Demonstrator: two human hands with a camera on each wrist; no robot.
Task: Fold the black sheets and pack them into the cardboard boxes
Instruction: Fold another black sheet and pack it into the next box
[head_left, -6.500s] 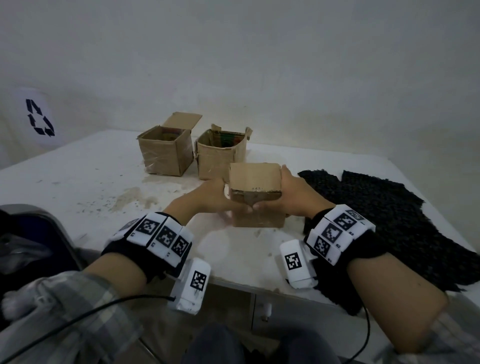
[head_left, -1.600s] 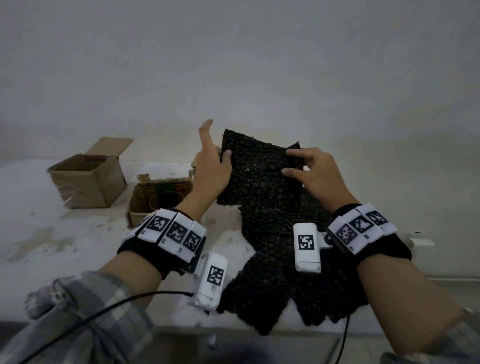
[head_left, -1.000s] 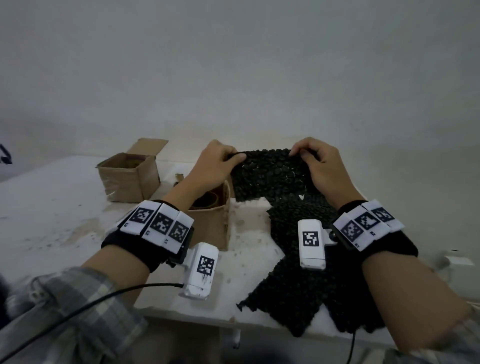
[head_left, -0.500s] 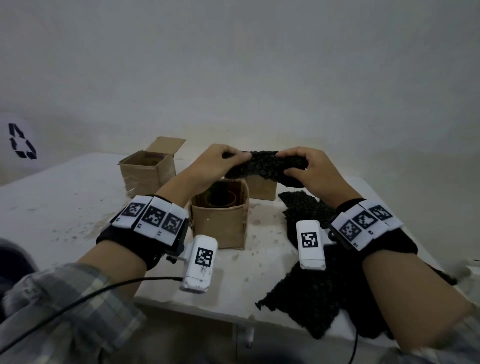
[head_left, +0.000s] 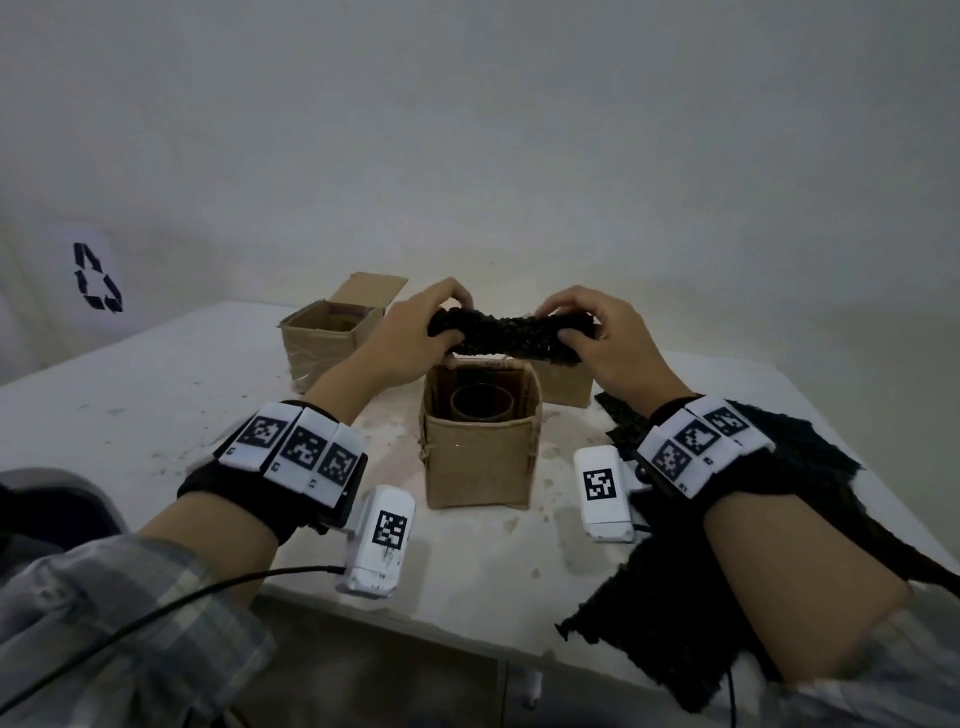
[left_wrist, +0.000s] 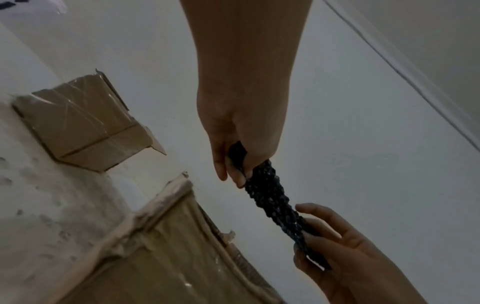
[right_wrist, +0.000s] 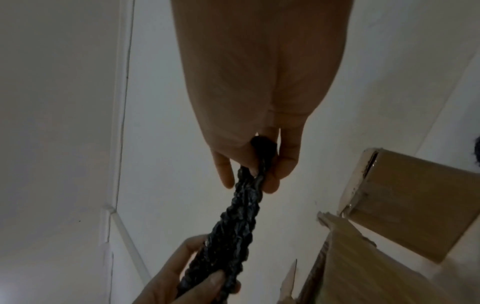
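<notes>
Two hands (head_left: 410, 338) (head_left: 610, 332) gripping folded sheet (head_left: 506, 338), head view alone shows box's (head_left: 480, 462) inner cylinder (head_left: 482, 409)

Folded sheet (head_left: 506, 338) above open box (head_left: 480, 460)

Three boxes are standing on the table (head_left: 156, 415): one box (head_left: 480, 462) is sitting near the middle, one (head_left: 322, 343) is staying toward the far left edge with a flap up, and one (head_left: 563, 384) is showing only partly behind the hands. One ring (head_left: 482, 410) is lying inside the middle box. One folded sheet (head_left: 511, 338) is hanging in the air, and two hands are holding it, the left hand (head_left: 410, 338) and the right hand (head_left: 613, 343). More sheets (head_left: 779, 519) are lying at the right edge; how many, I cannot tell.
</notes>
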